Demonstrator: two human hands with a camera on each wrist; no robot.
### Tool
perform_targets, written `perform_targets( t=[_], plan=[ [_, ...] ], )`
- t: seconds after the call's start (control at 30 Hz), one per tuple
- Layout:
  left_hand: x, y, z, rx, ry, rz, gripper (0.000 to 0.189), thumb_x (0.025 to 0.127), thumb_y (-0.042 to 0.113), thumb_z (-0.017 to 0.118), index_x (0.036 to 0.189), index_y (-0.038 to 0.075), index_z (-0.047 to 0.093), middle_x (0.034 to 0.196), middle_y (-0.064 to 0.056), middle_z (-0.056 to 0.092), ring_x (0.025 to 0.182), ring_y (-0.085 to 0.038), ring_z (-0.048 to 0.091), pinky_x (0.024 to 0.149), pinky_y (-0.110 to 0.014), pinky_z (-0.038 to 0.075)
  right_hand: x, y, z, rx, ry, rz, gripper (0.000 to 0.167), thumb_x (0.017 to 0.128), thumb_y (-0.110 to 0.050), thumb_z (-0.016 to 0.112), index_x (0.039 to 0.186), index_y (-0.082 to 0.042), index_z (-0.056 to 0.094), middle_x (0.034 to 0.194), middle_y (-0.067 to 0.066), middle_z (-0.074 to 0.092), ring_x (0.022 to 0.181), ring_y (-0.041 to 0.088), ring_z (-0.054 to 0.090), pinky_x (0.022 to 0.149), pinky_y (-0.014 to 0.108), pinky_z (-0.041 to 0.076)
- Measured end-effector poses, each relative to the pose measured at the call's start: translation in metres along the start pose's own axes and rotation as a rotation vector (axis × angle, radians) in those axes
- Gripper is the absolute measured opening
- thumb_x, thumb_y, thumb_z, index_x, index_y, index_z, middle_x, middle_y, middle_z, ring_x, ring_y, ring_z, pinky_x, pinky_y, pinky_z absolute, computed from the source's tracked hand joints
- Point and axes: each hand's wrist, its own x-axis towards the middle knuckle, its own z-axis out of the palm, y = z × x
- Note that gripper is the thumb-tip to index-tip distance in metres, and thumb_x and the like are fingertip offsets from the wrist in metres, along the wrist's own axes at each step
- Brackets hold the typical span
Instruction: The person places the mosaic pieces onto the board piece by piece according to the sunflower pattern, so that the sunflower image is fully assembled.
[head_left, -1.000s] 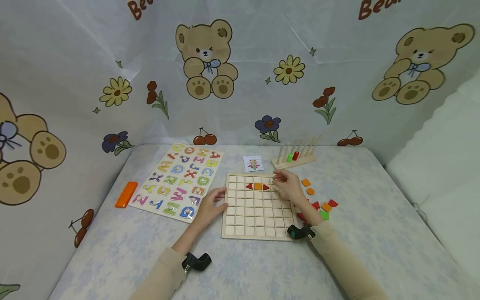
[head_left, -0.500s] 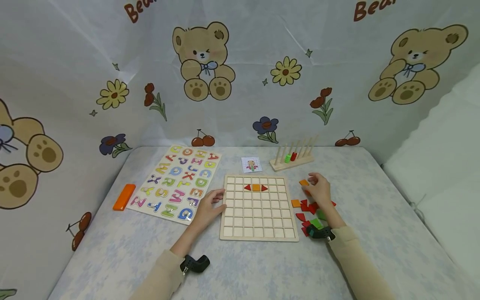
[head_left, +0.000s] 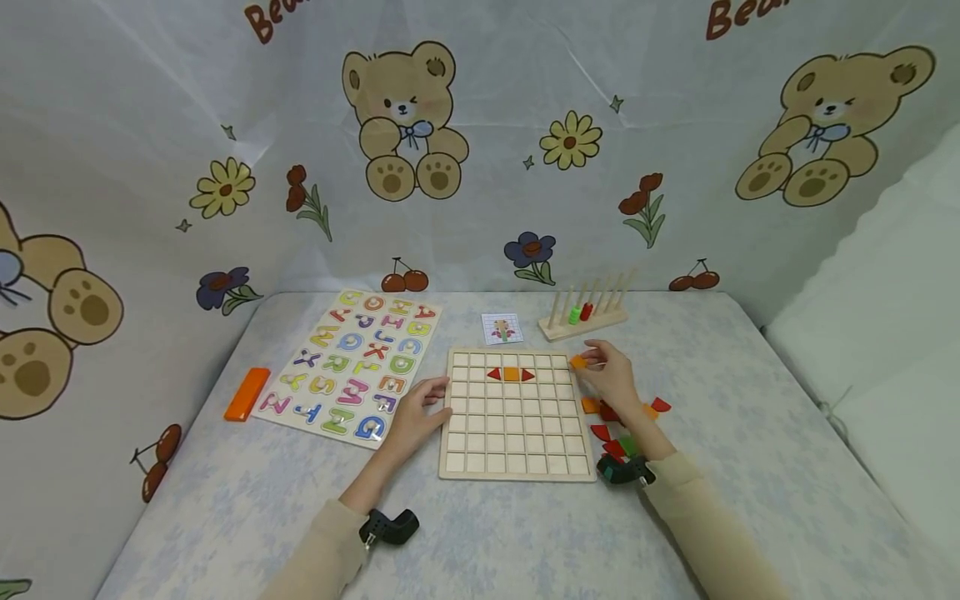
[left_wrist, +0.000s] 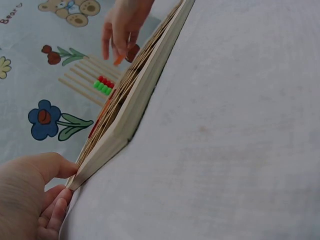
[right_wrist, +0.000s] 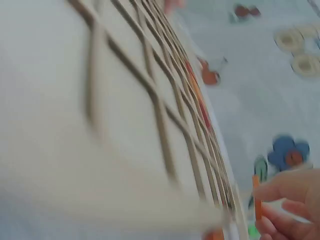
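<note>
A wooden grid board [head_left: 517, 429] lies in the middle of the table. In its upper rows sit a red triangle [head_left: 494, 374], an orange square [head_left: 511, 374] and another red triangle [head_left: 528, 375]. My left hand [head_left: 415, 414] holds the board's left edge; the left wrist view shows the thumb [left_wrist: 55, 166] and fingers against its rim. Beside the board's upper right corner, my right hand [head_left: 611, 372] pinches a flat orange tile [head_left: 577, 362]. The right wrist view shows this tile [right_wrist: 257, 197] edge-on between thumb and fingers.
Loose red, orange and green tiles [head_left: 600, 432] lie right of the board, partly under the right forearm. Behind it are a small pattern card [head_left: 502, 328] and a peg stand [head_left: 581, 327] with beads. An alphabet board [head_left: 348, 367] and an orange block [head_left: 247, 394] lie left.
My right hand went from above the board's upper right to the loose tiles, picked up an orange tile, and has come back left towards the board. My left hand stays at the board's edge.
</note>
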Motion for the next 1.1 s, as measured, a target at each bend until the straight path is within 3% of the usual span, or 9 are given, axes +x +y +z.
perform_targets(
  t=[0.1,0.23,0.43,0.83,1.1],
  plan=[
    [0.0,0.001,-0.001,0.004,0.002,0.008,0.047,0.085,0.0,0.072,0.13,0.0,0.061,0.124,-0.015,0.064,0.109,-0.028,0.062,0.099,-0.043,0.052,-0.006,-0.021,0.021,0.049,-0.105,-0.058,0.053,0.084,0.004,0.071,0.133,0.01,0.053,0.112,0.028,0.068,0.104,0.041,0.063,0.09,0.051,0.053],
    [0.001,0.002,-0.002,0.006,-0.002,0.012,0.048,0.085,0.001,0.072,0.131,0.001,0.06,0.126,-0.015,0.064,0.109,-0.028,0.062,0.099,-0.043,0.052,-0.01,-0.045,0.045,0.108,-0.218,-0.097,0.053,0.083,0.006,0.071,0.134,0.008,0.054,0.112,0.026,0.069,0.103,0.04,0.065,0.09,0.05,0.054],
    [0.001,0.001,-0.001,0.008,-0.009,0.011,0.048,0.085,-0.001,0.072,0.131,-0.001,0.06,0.126,-0.016,0.064,0.11,-0.029,0.063,0.099,-0.042,0.052,-0.012,-0.06,0.072,0.127,-0.319,-0.159,0.059,0.08,0.009,0.072,0.136,0.009,0.053,0.11,0.024,0.071,0.104,0.039,0.067,0.093,0.049,0.056],
    [0.0,0.001,0.0,-0.003,-0.011,0.006,0.048,0.085,-0.001,0.072,0.132,-0.001,0.06,0.127,-0.016,0.063,0.111,-0.028,0.062,0.099,-0.042,0.052,-0.013,-0.064,0.088,0.102,-0.365,-0.143,0.053,0.08,0.01,0.068,0.132,0.005,0.059,0.109,0.02,0.072,0.095,0.028,0.065,0.078,0.025,0.053],
    [0.0,0.001,0.0,-0.006,-0.005,0.003,0.048,0.084,-0.002,0.072,0.131,-0.001,0.06,0.127,-0.016,0.063,0.111,-0.029,0.062,0.099,-0.041,0.052,-0.014,-0.062,0.089,0.123,-0.326,-0.152,0.048,0.08,0.01,0.068,0.127,0.006,0.062,0.105,0.019,0.072,0.089,0.026,0.064,0.075,0.024,0.053]
  ],
)
